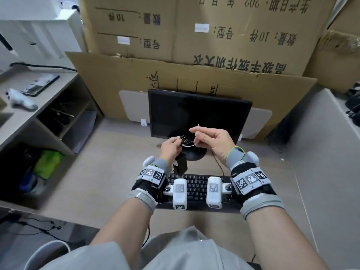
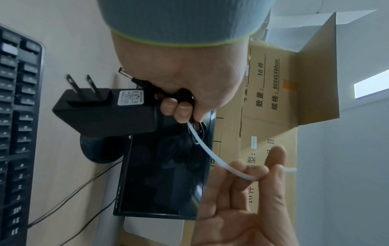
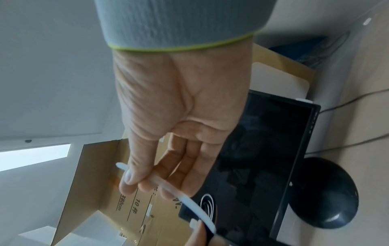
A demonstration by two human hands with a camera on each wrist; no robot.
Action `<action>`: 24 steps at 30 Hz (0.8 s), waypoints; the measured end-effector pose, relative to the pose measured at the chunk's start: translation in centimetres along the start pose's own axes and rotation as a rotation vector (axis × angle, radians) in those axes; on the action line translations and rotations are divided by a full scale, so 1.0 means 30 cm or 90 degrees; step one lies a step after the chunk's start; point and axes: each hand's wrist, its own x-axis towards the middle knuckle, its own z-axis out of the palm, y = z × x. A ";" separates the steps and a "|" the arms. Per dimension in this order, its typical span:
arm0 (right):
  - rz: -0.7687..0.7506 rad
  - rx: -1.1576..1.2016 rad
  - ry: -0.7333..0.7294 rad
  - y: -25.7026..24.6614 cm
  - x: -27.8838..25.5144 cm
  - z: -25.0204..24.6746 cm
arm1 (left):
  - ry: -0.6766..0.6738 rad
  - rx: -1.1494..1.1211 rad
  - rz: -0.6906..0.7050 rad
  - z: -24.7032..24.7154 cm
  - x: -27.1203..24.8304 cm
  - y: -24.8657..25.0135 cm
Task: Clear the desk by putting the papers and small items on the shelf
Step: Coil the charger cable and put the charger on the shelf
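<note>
My left hand (image 1: 171, 145) grips a coiled black cable (image 1: 185, 141) in front of the monitor; its black power adapter (image 2: 105, 111) with two plug prongs hangs below the fist. A white cable tie (image 2: 212, 153) runs from the coil to my right hand (image 1: 206, 137), which pinches its free end between thumb and fingers (image 3: 130, 176). In the right wrist view the tie (image 3: 189, 201) passes down to the coil (image 3: 208, 206). Both hands hover above the desk (image 1: 109, 172). The shelf (image 1: 46, 106) stands at the left.
A black monitor (image 1: 198, 114) stands right behind the hands, a black keyboard (image 1: 194, 186) below the wrists. Large cardboard boxes (image 1: 194, 36) rise at the back. On the shelf top lie a phone (image 1: 41, 84) and a white object (image 1: 21, 99); a green bag (image 1: 48, 162) sits below.
</note>
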 end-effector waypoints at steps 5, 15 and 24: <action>0.050 -0.070 0.046 0.040 0.026 0.108 | -0.020 0.047 0.059 -0.054 -0.035 0.056; 0.083 -0.201 0.121 0.082 0.087 0.126 | -0.094 0.068 0.095 -0.075 -0.039 0.082; 0.072 -0.208 0.100 0.054 0.119 0.028 | -0.099 0.045 0.110 0.018 -0.013 0.081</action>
